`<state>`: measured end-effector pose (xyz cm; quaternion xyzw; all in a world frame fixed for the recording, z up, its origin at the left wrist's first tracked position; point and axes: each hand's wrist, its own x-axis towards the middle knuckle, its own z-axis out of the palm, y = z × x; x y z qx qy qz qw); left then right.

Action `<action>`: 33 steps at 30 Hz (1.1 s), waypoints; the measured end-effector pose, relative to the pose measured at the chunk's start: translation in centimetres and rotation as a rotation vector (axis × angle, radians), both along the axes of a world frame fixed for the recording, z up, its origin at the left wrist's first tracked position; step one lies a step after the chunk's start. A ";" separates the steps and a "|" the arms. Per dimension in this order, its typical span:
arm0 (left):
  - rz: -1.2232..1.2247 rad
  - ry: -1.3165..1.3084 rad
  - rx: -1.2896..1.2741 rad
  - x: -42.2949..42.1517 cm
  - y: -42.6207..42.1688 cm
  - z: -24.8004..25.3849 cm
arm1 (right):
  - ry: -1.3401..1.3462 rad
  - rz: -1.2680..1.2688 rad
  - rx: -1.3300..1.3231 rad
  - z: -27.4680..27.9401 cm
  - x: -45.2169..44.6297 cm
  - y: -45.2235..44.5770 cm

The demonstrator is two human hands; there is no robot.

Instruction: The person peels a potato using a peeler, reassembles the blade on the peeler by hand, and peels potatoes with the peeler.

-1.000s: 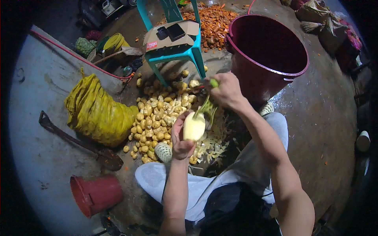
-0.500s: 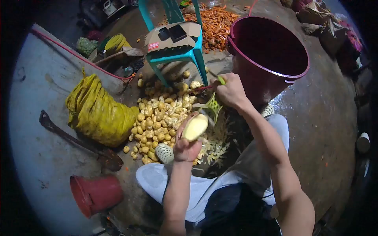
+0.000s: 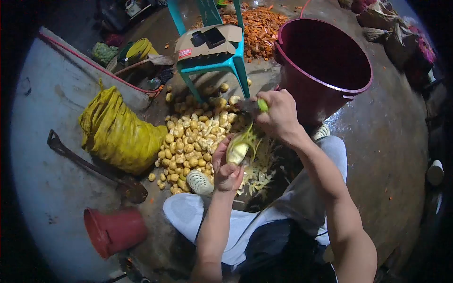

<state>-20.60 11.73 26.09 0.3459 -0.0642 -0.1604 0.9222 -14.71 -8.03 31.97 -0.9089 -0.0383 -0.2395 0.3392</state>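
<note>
My left hand (image 3: 226, 170) is wrapped round a pale peeled potato (image 3: 237, 153) in front of me. Over the potato's upper right side lies a green peeler (image 3: 250, 139) with an open, slotted frame. My right hand (image 3: 277, 113), just above and to the right, is closed round something with a bright green part and a dark blurred part. Whether it also grips the peeler is unclear. Behind my left hand a heap of yellow-brown potatoes (image 3: 188, 137) covers the floor, and pale peelings (image 3: 258, 177) lie under the hands.
A teal chair (image 3: 212, 70) with cardboard and dark devices on it stands beyond the potatoes. At the right is a large maroon bin (image 3: 306, 89). Orange pieces (image 3: 259, 28) lie behind. On the left are a yellow sack (image 3: 120, 134), a shovel (image 3: 89, 167) and a red bucket (image 3: 118, 231).
The green peeler was away from the potato half a second ago and now overlaps it. My right hand has shifted slightly right and down; the potato has turned in my left hand.
</note>
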 end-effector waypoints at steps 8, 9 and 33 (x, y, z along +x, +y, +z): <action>-0.003 0.095 -0.061 -0.4 0.3 -1.3 | 0.178 0.041 0.349 -1.4 1.0 0.2; 0.018 0.104 -0.019 -0.5 0.5 -1.5 | 0.109 0.065 0.262 -0.8 0.4 0.4; -0.204 -0.132 -0.041 0.0 0.1 0.2 | 0.279 -0.077 0.206 -2.8 2.8 -2.5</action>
